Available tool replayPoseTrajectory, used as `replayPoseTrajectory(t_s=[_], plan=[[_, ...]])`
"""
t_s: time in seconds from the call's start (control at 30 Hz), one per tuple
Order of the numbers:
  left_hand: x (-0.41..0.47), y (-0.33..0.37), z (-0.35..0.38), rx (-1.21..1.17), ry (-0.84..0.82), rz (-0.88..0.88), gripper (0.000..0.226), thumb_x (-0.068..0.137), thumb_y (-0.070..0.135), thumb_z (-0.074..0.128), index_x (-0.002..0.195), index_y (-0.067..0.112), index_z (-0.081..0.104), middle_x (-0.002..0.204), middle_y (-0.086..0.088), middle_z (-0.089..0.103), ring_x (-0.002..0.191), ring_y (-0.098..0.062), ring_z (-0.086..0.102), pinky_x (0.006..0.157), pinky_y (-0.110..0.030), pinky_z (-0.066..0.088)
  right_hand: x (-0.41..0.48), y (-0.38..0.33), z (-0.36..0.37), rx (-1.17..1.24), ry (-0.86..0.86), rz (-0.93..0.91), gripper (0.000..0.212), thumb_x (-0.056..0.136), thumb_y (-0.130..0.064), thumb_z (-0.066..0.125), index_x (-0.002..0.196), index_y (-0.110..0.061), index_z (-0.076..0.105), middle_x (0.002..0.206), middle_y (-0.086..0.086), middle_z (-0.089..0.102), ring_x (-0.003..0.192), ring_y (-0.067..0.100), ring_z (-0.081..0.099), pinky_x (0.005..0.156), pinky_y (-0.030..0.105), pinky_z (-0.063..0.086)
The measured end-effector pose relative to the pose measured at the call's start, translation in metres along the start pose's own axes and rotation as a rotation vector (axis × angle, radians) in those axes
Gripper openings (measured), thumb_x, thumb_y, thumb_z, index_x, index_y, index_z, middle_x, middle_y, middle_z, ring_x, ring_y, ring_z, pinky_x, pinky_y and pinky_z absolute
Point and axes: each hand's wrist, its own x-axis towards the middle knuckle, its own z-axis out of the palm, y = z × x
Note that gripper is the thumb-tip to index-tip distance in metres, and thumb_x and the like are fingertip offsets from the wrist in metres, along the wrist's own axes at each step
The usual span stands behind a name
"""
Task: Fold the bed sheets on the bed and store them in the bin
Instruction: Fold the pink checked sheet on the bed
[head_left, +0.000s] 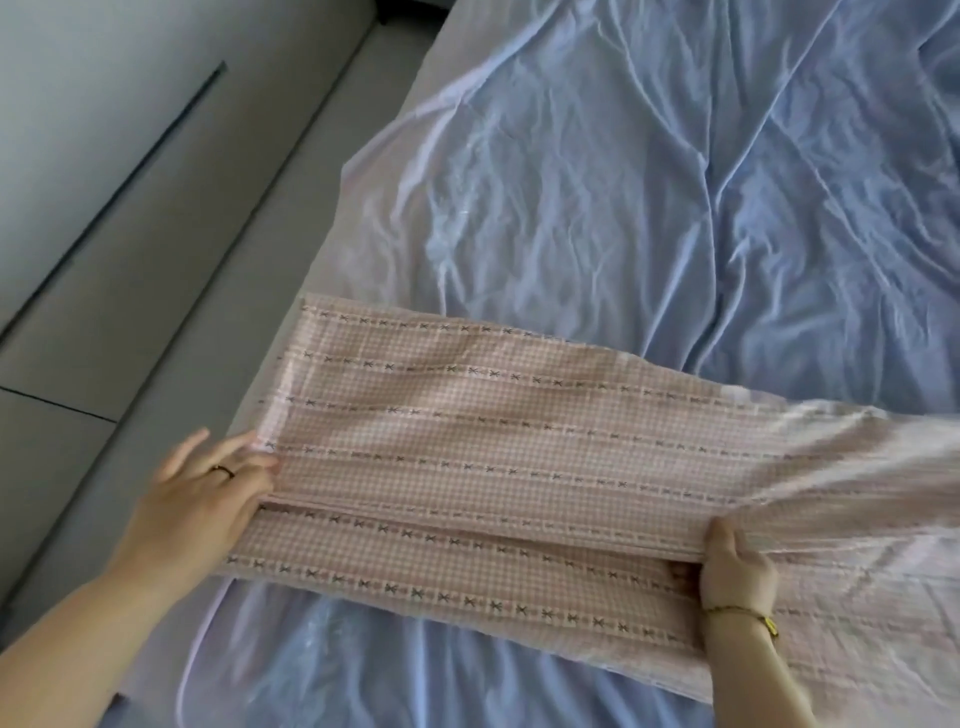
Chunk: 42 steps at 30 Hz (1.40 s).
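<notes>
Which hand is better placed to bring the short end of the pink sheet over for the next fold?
Left, probably. The left hand is at the short end of the pink sheet; the right hand grips a fold farther along, where it can anchor.

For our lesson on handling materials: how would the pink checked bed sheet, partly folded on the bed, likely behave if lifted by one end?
Probably floppy: the pink checked bed sheet bunches into soft gathers where the right hand grips it. Likely light: its thin layers lie flat. Unheld folds could fall open.
</notes>
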Motion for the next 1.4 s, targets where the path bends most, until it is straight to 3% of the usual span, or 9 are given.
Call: replayPoseTrajectory(t_s=[0.13,0.2,0.43,0.6,0.77,0.9,1.0,1.23,1.4], plan=[[0.002,0.016,-0.005,-0.072,-0.099,-0.21,0.038,0.062,0.029,0.032,0.061,0.018,0.068,0.084,-0.003,0.073,0.096,-0.016,0.051,0.11,-0.018,-0.008,0.001,-0.01,-0.007,0.171,-0.084,0.122,0.036,0.096,-0.027,0.046,0.068,-0.005,0.054,0.03,0.001,0.051,0.023,0.011,0.047,0.028,0.017,0.04],[0.012,0.039,-0.012,-0.136,-0.062,-0.218,0.042,0.061,0.033,0.033,0.066,0.015,0.071,0.088,-0.007,0.072,0.092,-0.024,0.06,0.112,-0.03,0.01,0.002,-0.013,-0.008,0.189,-0.119,0.155,0.034,0.096,-0.029,0.045,0.071,-0.007,0.053,0.031,0.002,0.052,0.023,0.011,0.047,0.028,0.015,0.039],[0.067,0.214,0.007,-0.308,-0.098,0.327,0.046,0.075,0.035,0.041,0.106,0.014,0.068,0.109,-0.003,0.068,0.104,-0.014,0.056,0.084,-0.024,0.048,0.001,-0.017,-0.02,0.265,-0.31,0.231,0.03,0.095,-0.026,0.048,0.093,0.004,0.054,0.042,0.005,0.06,0.032,0.013,0.054,0.035,0.019,0.046],[0.108,0.326,0.039,-0.281,-0.304,0.305,0.057,0.095,0.041,0.042,0.146,0.025,0.022,0.154,0.008,0.015,0.14,-0.011,0.022,0.111,-0.022,0.019,0.048,-0.018,-0.077,0.374,-0.423,0.145,0.029,0.093,-0.027,0.051,0.094,0.0,0.06,0.085,0.014,0.067,0.067,0.021,0.065,0.065,0.033,0.055],[0.156,0.448,0.074,-0.172,-0.186,0.416,0.049,0.064,0.037,0.06,0.103,0.009,0.069,0.103,-0.007,0.07,0.078,-0.024,0.07,0.062,-0.032,0.055,0.139,-0.005,-0.184,0.205,-0.203,-0.026,0.018,0.093,-0.025,0.051,0.085,-0.01,0.057,0.081,0.008,0.065,0.074,0.023,0.062,0.07,0.037,0.053],[0.191,0.564,0.089,-0.143,-0.172,0.4,0.054,0.057,0.025,0.079,0.106,0.004,0.067,0.095,-0.01,0.071,0.075,-0.03,0.069,0.062,-0.035,0.055,0.221,0.01,-0.295,-0.047,0.015,-0.208,0.011,0.094,-0.021,0.049,0.099,-0.013,0.054,0.072,-0.01,0.052,0.065,0.01,0.05,0.055,0.022,0.038],[0.218,0.629,0.085,-0.137,-0.208,0.284,0.068,0.064,0.017,0.081,0.126,0.007,0.055,0.112,-0.013,0.066,0.093,-0.033,0.064,0.076,-0.037,0.053,0.279,0.014,-0.347,0.029,-0.076,-0.126,0.014,0.093,-0.018,0.049,0.1,-0.008,0.056,0.075,-0.001,0.058,0.067,0.016,0.057,0.059,0.026,0.045],[0.271,0.684,0.101,0.012,0.055,0.445,0.064,0.037,-0.004,0.084,0.099,0.003,0.07,0.08,-0.014,0.071,0.049,-0.03,0.063,0.034,-0.028,0.044,0.338,0.023,-0.359,0.381,-0.32,0.175,0.028,0.096,-0.022,0.045,0.077,-0.005,0.056,0.045,0.006,0.061,0.038,0.015,0.059,0.038,0.022,0.047],[0.286,0.702,0.088,-0.161,0.2,0.469,0.04,0.063,0.017,0.038,0.078,0.008,0.074,0.045,-0.005,0.058,0.034,-0.02,0.054,0.032,-0.016,0.036,0.349,0.022,-0.363,0.574,-0.379,0.314,0.041,0.095,-0.036,0.046,0.071,-0.004,0.054,0.046,0.006,0.056,0.037,0.015,0.051,0.038,0.022,0.045]])
